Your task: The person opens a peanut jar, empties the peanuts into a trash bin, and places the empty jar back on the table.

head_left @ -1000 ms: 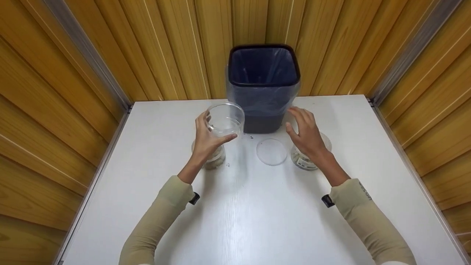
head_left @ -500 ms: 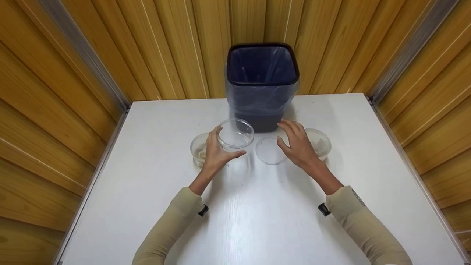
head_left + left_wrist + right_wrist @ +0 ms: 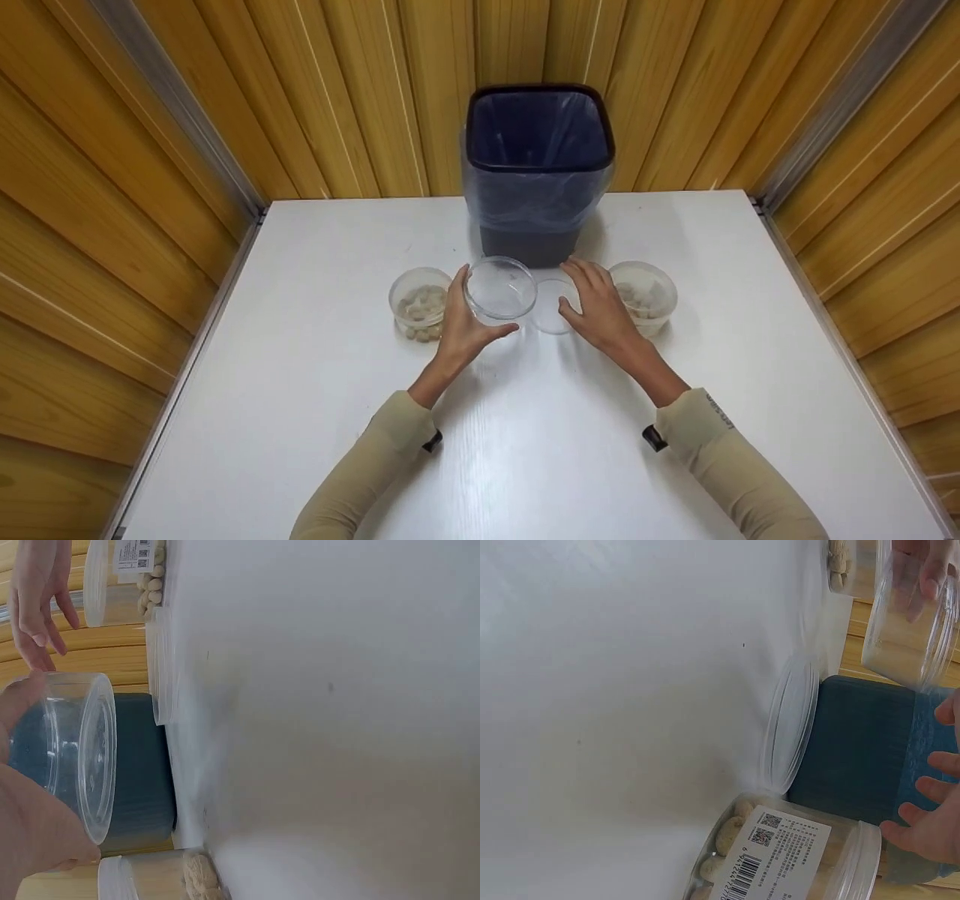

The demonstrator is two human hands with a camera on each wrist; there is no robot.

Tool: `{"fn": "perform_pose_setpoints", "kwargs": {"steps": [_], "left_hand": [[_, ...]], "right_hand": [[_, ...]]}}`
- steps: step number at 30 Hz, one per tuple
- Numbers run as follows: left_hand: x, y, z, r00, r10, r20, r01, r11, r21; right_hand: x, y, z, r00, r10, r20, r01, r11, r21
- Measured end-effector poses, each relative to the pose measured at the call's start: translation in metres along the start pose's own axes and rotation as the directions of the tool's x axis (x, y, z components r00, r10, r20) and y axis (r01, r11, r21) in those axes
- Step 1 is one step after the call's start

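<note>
My left hand (image 3: 465, 330) holds a clear round plastic jar (image 3: 501, 289) from its left side, fingers and thumb around its wall. Nothing shows inside the jar, and it is raised off the white table in the left wrist view. A flat clear round lid (image 3: 787, 727) lies on the table, partly covered by the jar and right hand in the head view. My right hand (image 3: 604, 313) hovers over the lid's right side, its fingers loosely bent and holding nothing. To the left stands a clear jar of pale lumpy pieces (image 3: 420, 296); a similar labelled jar (image 3: 780, 855) is on the right.
A dark bin (image 3: 529, 244) with a clear bag over its rim stands at the back middle of the white table (image 3: 510, 450). Wood-patterned panels (image 3: 360, 97) enclose the back and both sides.
My left hand has moved right and nearer with the clear jar, lowering it beside the lid and uncovering the left jar. My right hand has shifted left and nearer, off the right jar.
</note>
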State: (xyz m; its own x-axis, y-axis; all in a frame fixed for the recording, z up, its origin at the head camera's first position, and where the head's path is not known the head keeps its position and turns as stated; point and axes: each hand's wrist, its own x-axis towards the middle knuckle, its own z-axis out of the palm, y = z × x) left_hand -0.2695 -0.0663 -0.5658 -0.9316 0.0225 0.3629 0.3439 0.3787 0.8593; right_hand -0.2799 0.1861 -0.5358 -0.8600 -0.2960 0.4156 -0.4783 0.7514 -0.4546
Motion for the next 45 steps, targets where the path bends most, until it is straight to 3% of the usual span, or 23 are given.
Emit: {"fn": "perform_pose_setpoints", "kwargs": {"steps": [4, 9, 13, 21, 30, 40, 45], "left_hand": [[-0.003, 0.001, 0.008, 1.000, -0.012, 0.012, 0.012, 1.000, 0.008], [-0.005, -0.002, 0.017, 0.992, -0.121, 0.025, 0.122, 0.990, -0.071], [-0.006, -0.009, 0.017, 0.983, -0.181, -0.014, 0.178, 0.975, -0.130], [-0.003, -0.020, 0.010, 0.981, -0.178, -0.080, 0.167, 0.978, -0.124], [0.006, -0.030, 0.018, 0.984, -0.135, -0.116, 0.129, 0.990, -0.060], [0.016, -0.040, 0.030, 0.977, -0.200, -0.081, 0.195, 0.979, -0.057], [0.017, -0.039, 0.031, 0.970, -0.232, -0.076, 0.232, 0.973, -0.010]], "right_hand": [[-0.002, 0.000, 0.003, 1.000, -0.003, 0.013, 0.003, 1.000, 0.001], [-0.004, 0.000, -0.001, 0.999, 0.039, 0.032, -0.040, 0.999, 0.023], [-0.003, 0.000, -0.005, 0.997, 0.064, 0.041, -0.066, 0.997, 0.041], [-0.001, 0.003, -0.006, 0.998, 0.059, 0.018, -0.060, 0.997, 0.054], [-0.003, 0.001, -0.004, 0.996, 0.085, 0.034, -0.087, 0.994, 0.064], [-0.003, 0.000, -0.002, 0.997, 0.062, 0.044, -0.065, 0.995, 0.071], [-0.004, 0.002, -0.004, 0.997, 0.066, 0.049, -0.070, 0.995, 0.078]]}}
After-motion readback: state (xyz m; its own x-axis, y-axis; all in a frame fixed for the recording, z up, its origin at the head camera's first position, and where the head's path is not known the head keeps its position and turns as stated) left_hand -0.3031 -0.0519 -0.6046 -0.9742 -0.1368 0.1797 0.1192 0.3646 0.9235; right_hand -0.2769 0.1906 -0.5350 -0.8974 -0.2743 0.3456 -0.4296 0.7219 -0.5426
